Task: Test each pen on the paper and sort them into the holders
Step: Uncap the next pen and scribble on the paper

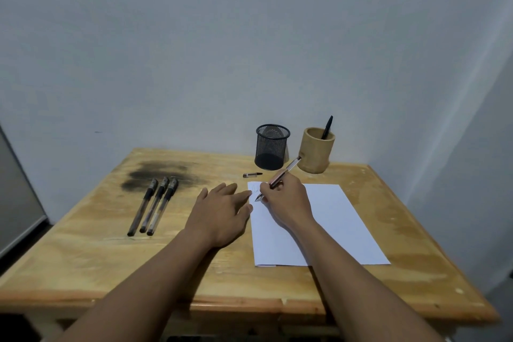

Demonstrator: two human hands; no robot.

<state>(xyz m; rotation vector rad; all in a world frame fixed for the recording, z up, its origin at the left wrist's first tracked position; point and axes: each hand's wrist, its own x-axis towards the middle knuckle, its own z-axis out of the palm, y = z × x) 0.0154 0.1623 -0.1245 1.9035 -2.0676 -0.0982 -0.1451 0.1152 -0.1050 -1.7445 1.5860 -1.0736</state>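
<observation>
On the wooden table (pixel 277 286), the right hand (pixel 286 200) grips an uncapped pen (pixel 283 173) in curled fingers, its tip touching the upper left corner of the paper (pixel 333 219), where faint marks show. Beside it, the left hand (pixel 219 211) lies flat with fingers straight, holding nothing, fingertips at the paper's left edge. A pen cap (pixel 252 174) lies just beyond the paper. Well to the left, three capped pens (pixel 154 205) lie side by side. At the rear stand a black mesh holder (pixel 271 147) and a wooden holder (pixel 316 151) containing one black pen (pixel 327 127).

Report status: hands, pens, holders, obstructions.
Right hand grips pen, tip on paper. Left hand flat at paper's edge. Three pens wait left; black pen stands in wooden holder, mesh holder looks empty. Loose cap by mesh holder, clear of paper.
</observation>
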